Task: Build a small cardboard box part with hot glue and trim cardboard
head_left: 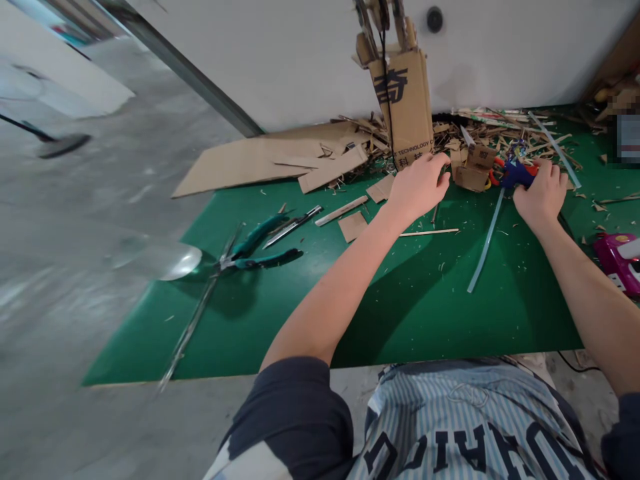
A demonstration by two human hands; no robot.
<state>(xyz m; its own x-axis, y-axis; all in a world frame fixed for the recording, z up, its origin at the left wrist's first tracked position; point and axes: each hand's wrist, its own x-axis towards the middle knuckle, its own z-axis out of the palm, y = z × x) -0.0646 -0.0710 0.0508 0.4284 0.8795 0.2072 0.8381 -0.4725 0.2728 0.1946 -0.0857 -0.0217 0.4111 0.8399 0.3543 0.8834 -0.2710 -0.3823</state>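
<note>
My left hand (419, 187) reaches over the table just in front of an upright cardboard box (407, 100), its fingers curved and apart. Nothing shows between them; whether it touches the box is unclear. Fingers of my right hand (543, 193) wrap around a blue glue gun (517, 175). A translucent glue stick (486, 241) slants down from beside it toward me. Between my hands sits a small folded cardboard piece (473, 168), with orange loops partly hidden next to it. Below my left hand lies a thin wooden stick (430, 233).
Green-handled pliers (250, 250) and a metal-bladed cutter (293, 227) lie at left. Cardboard sheets (280, 157) and many scraps line the back wall. A pink device (617, 260) stands at the right, another glue stick (555, 150) behind. The green table's left edge (145, 300) borders the floor.
</note>
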